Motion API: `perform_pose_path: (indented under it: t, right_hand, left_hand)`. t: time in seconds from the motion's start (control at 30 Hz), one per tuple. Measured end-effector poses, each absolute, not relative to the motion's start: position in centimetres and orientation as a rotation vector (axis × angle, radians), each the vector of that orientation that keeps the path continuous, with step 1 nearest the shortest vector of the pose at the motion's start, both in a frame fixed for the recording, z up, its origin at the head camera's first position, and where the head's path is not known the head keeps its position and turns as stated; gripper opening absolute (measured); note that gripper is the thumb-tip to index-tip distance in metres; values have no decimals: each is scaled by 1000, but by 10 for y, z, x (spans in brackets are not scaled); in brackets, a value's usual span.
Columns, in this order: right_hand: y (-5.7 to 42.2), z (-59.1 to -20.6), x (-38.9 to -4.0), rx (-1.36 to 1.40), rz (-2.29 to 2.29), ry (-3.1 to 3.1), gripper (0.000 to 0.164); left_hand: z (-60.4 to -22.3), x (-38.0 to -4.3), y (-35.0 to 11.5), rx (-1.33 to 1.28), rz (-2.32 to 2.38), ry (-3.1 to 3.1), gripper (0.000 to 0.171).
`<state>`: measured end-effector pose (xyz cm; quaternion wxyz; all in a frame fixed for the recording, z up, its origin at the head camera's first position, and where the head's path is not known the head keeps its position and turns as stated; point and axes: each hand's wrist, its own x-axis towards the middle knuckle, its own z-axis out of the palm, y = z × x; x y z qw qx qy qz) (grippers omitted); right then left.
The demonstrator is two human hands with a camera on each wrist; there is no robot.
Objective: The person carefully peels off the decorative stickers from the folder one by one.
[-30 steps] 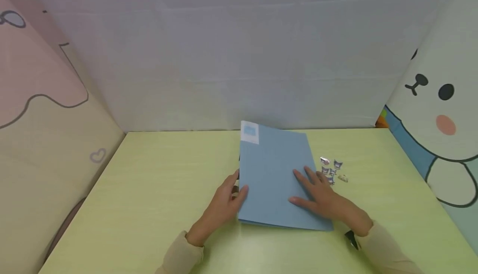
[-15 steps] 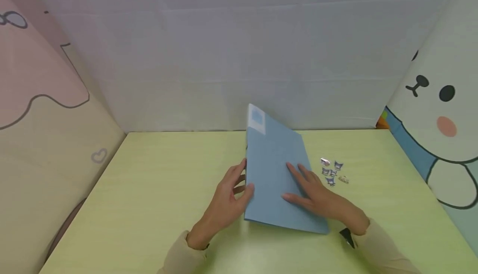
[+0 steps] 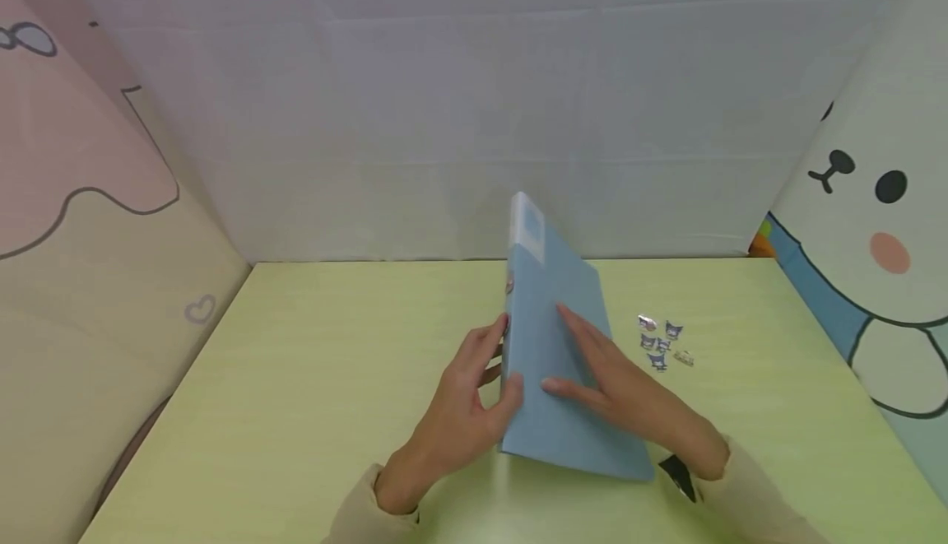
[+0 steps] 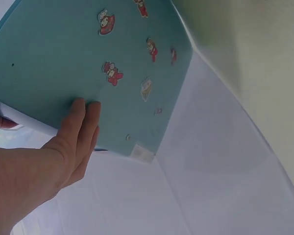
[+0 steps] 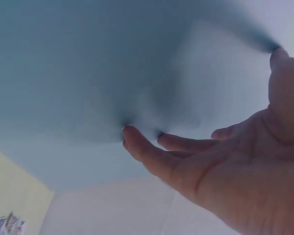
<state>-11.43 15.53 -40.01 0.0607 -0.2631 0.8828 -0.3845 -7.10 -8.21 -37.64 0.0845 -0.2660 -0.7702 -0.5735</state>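
A blue folder point(image 3: 536, 305) stands tilted on the table, its spine side raised at the left and a white label point(image 3: 532, 235) at the top of the spine. My left hand point(image 3: 462, 416) grips the spine side, thumb on the near cover and fingers behind. In the left wrist view, those fingers lie against the other cover, which carries several red character stickers point(image 4: 111, 73). My right hand point(image 3: 622, 383) has its fingers spread, with the fingertips touching the plain cover; the right wrist view shows them against the blue surface point(image 5: 78, 73).
Several small loose character stickers point(image 3: 657, 345) lie on the light green table point(image 3: 355, 346), right of the folder. A small dark piece point(image 3: 679, 476) shows beside the right cuff. A pale cloth wall point(image 3: 415, 116) stands behind, with printed panels at both sides.
The folder's spine side has risen and swung right, turning the folder from nearly flat to steeply tilted. My left hand moved right with it; my right hand slid slightly left along the cover.
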Motion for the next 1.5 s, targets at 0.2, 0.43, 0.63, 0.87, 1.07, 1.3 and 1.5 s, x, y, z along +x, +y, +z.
perform_pose_path:
  t: [0.2,0.43,0.63,0.87,1.07,1.3,1.5]
  right_hand:
    - [146,-388,-106,-869,-1225,2665,94]
    - [141,-379,-101,-926,-1273,2656,94]
    - [138,-372,-98,-1017,-1353,2602,90]
    - [131,-365,-92,-1138,-1555,2576,79]
    - [126,-356,-87,-1210,-1705,2607,48]
    - [123,-351,-85,-1116,-1830,2657,27]
    - [119,-350,-83,-1087,-1856,2675,29]
  left_hand:
    - [-366,-66,-76,-832,-1570,-2348,67]
    - [-358,-59,-74,-847,-1423,-2413,68]
    - [-352,-51,-71,-844,-1404,-2479,79]
    - [-348,-43,-68,-797,-1358,-2516,90]
    - [-349,-40,-65,-786,-1214,-2495,91]
    - [-354,-38,-60,-803,-1043,-2504,91]
    - [-356,-37,-58,-812,-954,-2491,93]
